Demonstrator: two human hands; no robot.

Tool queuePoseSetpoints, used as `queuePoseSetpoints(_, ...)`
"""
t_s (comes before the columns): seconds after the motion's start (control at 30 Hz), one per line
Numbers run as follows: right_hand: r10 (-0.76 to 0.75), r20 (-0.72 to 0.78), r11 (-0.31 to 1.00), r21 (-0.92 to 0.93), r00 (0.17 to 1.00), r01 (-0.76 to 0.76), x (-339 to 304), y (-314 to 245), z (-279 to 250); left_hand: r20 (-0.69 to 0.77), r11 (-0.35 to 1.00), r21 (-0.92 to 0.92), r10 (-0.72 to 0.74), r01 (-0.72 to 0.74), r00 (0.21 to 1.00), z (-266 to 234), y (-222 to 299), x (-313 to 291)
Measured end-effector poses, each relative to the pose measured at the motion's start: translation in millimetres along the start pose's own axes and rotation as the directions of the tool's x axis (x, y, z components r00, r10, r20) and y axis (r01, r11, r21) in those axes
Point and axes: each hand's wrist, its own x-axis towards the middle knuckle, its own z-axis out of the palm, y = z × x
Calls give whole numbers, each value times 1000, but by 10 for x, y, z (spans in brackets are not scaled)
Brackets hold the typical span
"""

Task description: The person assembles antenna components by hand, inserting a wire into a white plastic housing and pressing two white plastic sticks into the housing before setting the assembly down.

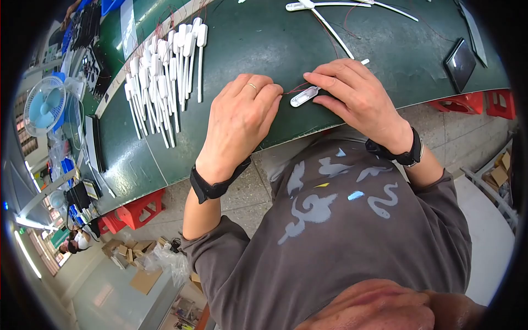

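Observation:
My left hand (239, 118) rests knuckles-up at the near edge of the green table (264, 38), its fingertips pinching a thin red wire (294, 88). That wire runs to a small white plastic piece (304, 95) lying on the table. My right hand (355, 93) lies over the right end of this white piece, fingers pressing it down. Both wrists wear black bands. A ring sits on one left finger.
A row of several long white stick-shaped parts (162, 82) with red wires lies at the table's left. More white parts (330, 25) lie at the back. A dark flat tablet-like slab (461, 63) sits at the right. Red stools (137, 212) stand under the table; a fan (44, 104) is at far left.

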Motion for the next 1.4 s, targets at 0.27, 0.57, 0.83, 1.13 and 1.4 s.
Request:
queuePoseSetpoints(0.27, -35, -12, 999, -6, 999, 35, 30, 3, 23, -35, 1000, 19, 0, 0, 999, 15, 44, -96)
queuePoseSetpoints(0.57, -61, -39, 998, -30, 997, 60, 40, 13, 47, -37, 998, 20, -67, 68, 997, 39, 165, -90)
queuePoseSetpoints(0.83, -58, -59, 998, -35, 997, 56, 43, -5, 68, -154, 992, -23, -129, 127, 980, 226, 235, -15)
queuePoseSetpoints(1.13, -62, -74, 996, -60, 995, 58, 8, -16, 95, -135, 992, 101, -61, 75, 989, 250, 315, -109)
queuePoseSetpoints(1.4, -71, -66, 996, -63, 995, 67, 15, -17, 91, -189, 972, -59, -236, 229, 953, 309, 359, -96)
